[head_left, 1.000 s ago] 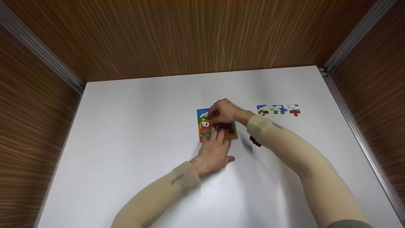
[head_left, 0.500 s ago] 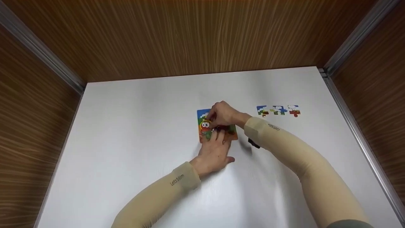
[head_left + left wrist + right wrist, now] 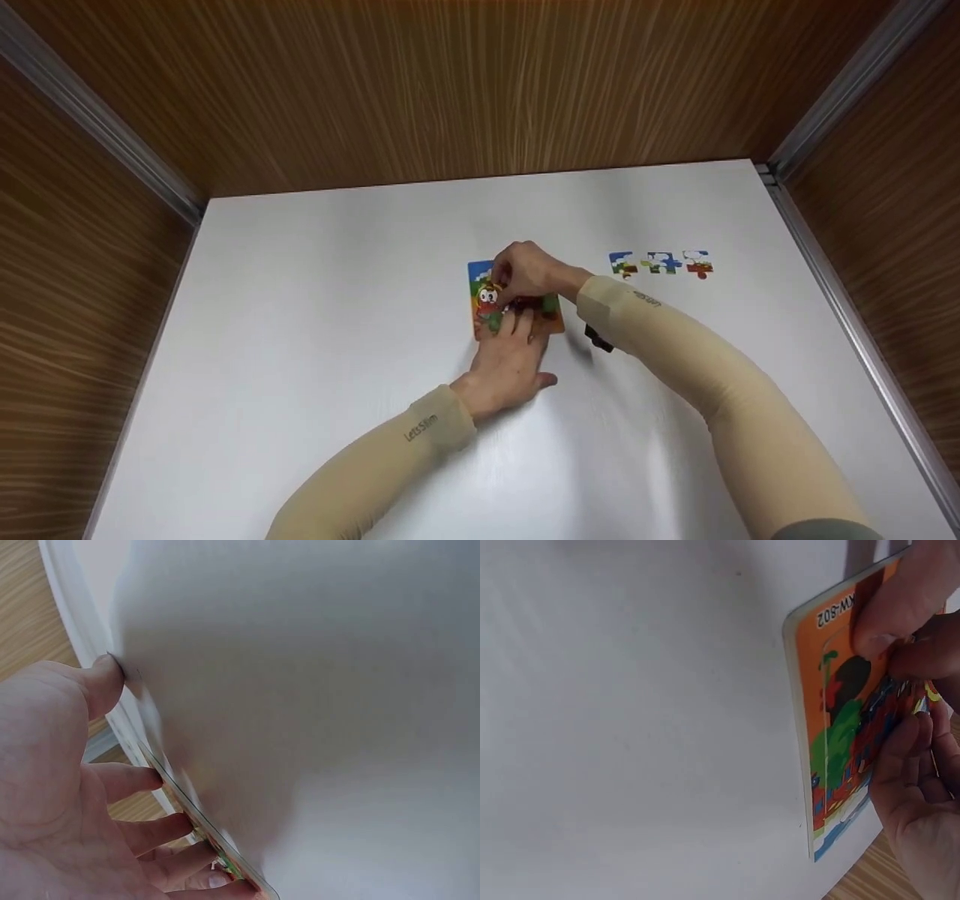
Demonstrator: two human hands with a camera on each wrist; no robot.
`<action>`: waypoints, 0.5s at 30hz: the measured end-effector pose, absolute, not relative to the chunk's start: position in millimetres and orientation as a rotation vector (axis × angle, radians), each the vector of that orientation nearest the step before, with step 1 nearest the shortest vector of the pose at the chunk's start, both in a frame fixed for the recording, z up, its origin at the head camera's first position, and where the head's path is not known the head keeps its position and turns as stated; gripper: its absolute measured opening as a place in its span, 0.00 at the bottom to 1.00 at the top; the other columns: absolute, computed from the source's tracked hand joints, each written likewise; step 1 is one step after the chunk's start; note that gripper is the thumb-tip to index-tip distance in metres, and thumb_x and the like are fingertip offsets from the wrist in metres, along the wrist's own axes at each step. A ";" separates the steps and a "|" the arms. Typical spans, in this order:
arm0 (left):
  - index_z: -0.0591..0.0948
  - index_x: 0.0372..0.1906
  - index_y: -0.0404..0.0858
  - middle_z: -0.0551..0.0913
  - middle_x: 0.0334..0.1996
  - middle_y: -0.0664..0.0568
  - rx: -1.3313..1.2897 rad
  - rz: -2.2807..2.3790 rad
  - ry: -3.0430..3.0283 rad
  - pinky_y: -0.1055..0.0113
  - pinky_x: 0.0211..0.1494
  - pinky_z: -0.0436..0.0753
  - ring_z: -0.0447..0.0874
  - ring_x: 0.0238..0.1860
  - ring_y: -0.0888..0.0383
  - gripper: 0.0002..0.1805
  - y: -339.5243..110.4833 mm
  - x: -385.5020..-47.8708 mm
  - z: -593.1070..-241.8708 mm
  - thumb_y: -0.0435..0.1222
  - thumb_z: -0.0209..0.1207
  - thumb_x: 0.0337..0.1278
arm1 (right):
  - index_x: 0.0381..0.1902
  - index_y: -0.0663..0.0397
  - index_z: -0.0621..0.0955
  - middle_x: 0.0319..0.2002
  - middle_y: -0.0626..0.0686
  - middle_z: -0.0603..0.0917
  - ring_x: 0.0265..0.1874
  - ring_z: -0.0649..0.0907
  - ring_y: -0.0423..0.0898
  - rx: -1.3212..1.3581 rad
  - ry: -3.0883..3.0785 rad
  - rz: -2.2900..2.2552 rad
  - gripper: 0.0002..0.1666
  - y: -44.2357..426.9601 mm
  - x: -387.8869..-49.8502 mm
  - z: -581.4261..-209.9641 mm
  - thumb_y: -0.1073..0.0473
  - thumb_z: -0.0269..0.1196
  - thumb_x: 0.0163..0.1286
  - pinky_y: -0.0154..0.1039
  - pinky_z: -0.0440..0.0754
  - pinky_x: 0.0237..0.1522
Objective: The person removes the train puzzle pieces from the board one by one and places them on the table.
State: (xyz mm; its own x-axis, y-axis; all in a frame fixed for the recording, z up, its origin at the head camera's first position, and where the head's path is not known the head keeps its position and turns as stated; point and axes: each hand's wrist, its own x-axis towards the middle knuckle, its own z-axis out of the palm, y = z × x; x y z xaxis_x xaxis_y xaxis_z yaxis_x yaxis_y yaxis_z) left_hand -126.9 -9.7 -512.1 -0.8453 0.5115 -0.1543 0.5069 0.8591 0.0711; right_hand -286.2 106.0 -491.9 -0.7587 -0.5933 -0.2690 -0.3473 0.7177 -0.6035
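A colourful jigsaw board (image 3: 478, 271) with a blue upper edge and an orange lower edge lies on the white table, a big-eyed cartoon figure at its left. Straight fingers of my left hand (image 3: 504, 369) press on the board's lower part, thumb spread to the side. Above them my right hand (image 3: 529, 271) reaches over the upper board, thumb and fingertips pinched together beside the cartoon face. They hold what seems a small puzzle piece, mostly hidden by the fingers. In the right wrist view the jigsaw board (image 3: 840, 720) shows "KW-802" on its orange border.
Right of the board, a row of loose puzzle pieces lies on the table: a left piece (image 3: 622, 264), a middle piece (image 3: 661, 262) and a right piece (image 3: 698, 264). Wood-patterned panels (image 3: 465, 90) wall the table (image 3: 300, 300). A dark device (image 3: 598, 339) shows under the right wrist.
My right hand has shifted slightly down and left over the board, its fingertips now nearer the cartoon face. My left hand keeps pressing in the same place.
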 end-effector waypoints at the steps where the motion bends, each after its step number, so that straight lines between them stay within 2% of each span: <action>1: 0.61 0.91 0.44 0.64 0.88 0.42 0.793 0.029 2.870 0.28 0.76 0.80 0.63 0.86 0.42 0.52 -9.5 -126.7 -511.8 0.70 0.59 0.77 | 0.46 0.56 0.93 0.45 0.57 0.94 0.42 0.86 0.45 -0.715 2.468 -0.762 0.16 106.7 -286.5 -491.7 0.58 0.85 0.63 0.35 0.82 0.44; 6: 0.66 0.90 0.45 0.66 0.87 0.44 0.797 -0.021 2.890 0.30 0.71 0.84 0.64 0.85 0.43 0.51 -8.8 -126.2 -512.3 0.71 0.58 0.76 | 0.43 0.56 0.93 0.43 0.57 0.95 0.40 0.88 0.43 -0.667 2.436 -0.870 0.11 109.7 -286.8 -492.1 0.60 0.83 0.66 0.35 0.84 0.45; 15: 0.67 0.89 0.45 0.66 0.87 0.43 0.789 0.016 2.878 0.28 0.73 0.81 0.65 0.84 0.42 0.50 -8.7 -126.5 -511.8 0.70 0.59 0.76 | 0.50 0.52 0.96 0.48 0.55 0.97 0.45 0.90 0.44 -0.517 2.353 -0.986 0.10 113.1 -285.2 -495.7 0.62 0.78 0.71 0.37 0.86 0.51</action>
State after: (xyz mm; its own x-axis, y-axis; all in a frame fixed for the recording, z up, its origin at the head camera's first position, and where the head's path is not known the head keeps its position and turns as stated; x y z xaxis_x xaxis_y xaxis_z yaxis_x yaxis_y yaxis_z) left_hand -126.5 -8.7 -511.8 -0.8486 0.5077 -0.1484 0.5060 0.8610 0.0520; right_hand -285.2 113.1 -495.7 -0.7854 -0.5277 -0.3236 -0.1392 0.6600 -0.7383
